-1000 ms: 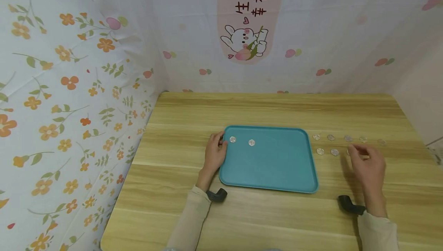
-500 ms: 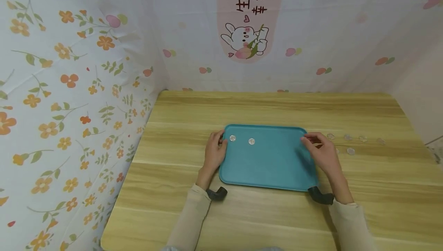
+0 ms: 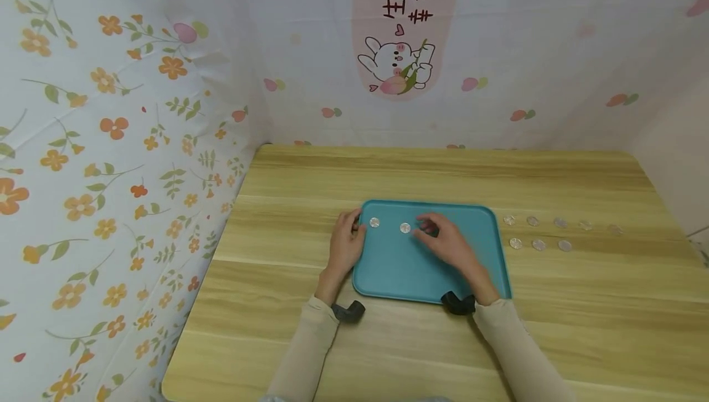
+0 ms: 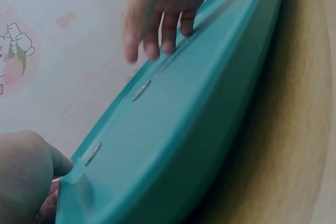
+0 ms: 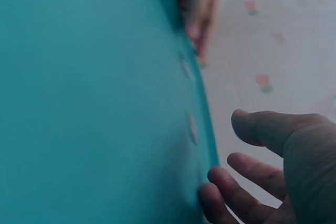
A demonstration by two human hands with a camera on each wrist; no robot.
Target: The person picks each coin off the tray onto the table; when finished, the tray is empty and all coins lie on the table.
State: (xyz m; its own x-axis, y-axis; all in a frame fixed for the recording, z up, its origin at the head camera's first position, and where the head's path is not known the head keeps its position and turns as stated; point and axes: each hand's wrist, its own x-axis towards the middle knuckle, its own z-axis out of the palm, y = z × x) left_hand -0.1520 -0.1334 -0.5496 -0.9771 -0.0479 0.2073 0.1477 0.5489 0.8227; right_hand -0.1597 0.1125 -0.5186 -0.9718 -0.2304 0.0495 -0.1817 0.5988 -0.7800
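A blue-green tray (image 3: 388,273) lies on the wooden table. My left hand (image 3: 344,245) holds its left edge; in the left wrist view the thumb (image 4: 62,164) lies on the rim, with fingers partly hidden at the outer side. Two silver coins sit inside along the far side, one coin (image 3: 375,222) near the left corner and another coin (image 3: 405,228) to its right. Over the tray, just right of the second coin, is my right hand (image 3: 451,248). Its thumb (image 5: 257,127) stands apart from the fingers, and I see nothing between them. The surface under those fingers is partly hidden.
Right of the tray, several coins lie on the table in two rows, a far row (image 3: 560,222) and a nearer row (image 3: 538,245). A printed cloth (image 3: 310,82) hangs behind the table (image 3: 421,353), and a flowered cloth (image 3: 111,205) along its left.
My right hand has moved left from the coins on the table, across the tray's right edge, to beside the second coin. My left hand stays on the tray's left edge.
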